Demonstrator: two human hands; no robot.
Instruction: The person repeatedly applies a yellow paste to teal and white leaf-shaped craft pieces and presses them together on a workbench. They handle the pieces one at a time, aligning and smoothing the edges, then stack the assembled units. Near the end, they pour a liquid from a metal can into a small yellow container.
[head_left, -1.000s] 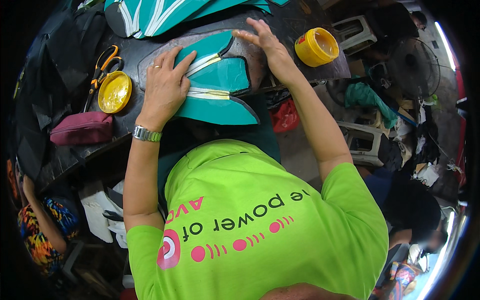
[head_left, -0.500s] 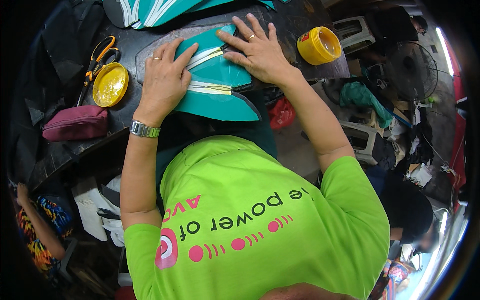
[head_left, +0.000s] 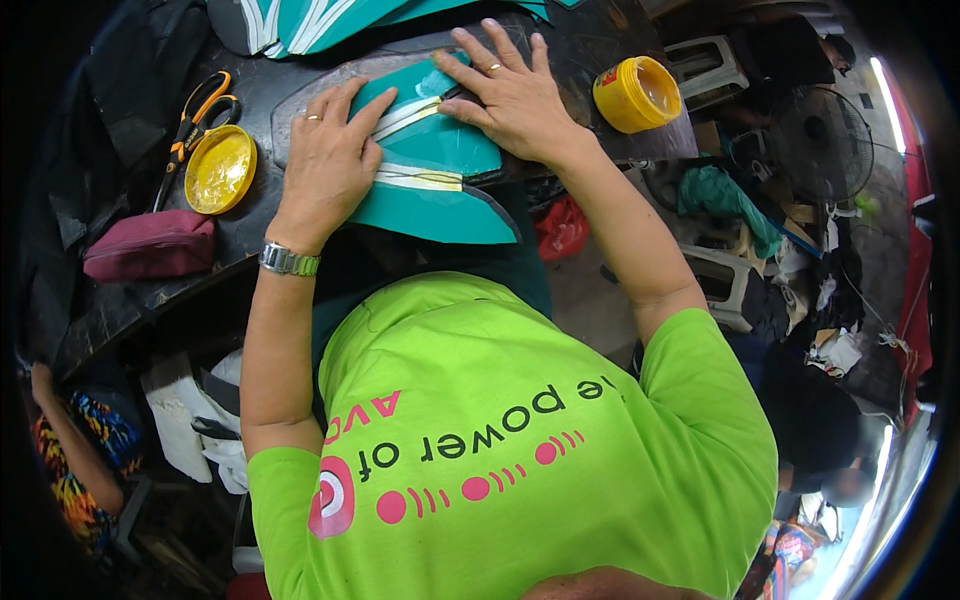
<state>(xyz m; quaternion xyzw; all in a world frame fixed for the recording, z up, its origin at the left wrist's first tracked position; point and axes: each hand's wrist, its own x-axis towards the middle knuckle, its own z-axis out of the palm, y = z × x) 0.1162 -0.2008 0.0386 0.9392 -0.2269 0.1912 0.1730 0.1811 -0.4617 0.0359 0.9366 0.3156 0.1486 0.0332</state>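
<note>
A teal sheet piece (head_left: 440, 207) with white and pale yellow strips lies at the near edge of the dark table. My left hand (head_left: 328, 165) rests on its left part, fingers a little bent and apart, pressing it down and holding nothing. My right hand (head_left: 515, 100) is spread over the piece's far right edge, its index fingertip and thumb touching the teal surface near the end of the upper strip. Under the piece shows a grey flat slab (head_left: 292, 108). Part of the piece is hidden beneath my left hand.
An open yellow jar (head_left: 637, 94) stands right of my right hand. To the left lie its yellow lid (head_left: 221, 170), orange-and-black scissors (head_left: 190, 125) and a maroon pouch (head_left: 150, 246). More teal pieces (head_left: 345, 22) lie at the far side. Another person's arm (head_left: 80, 440) shows at lower left.
My right hand has shifted slightly away from me and to the left along the piece's edge. My left hand stays in place.
</note>
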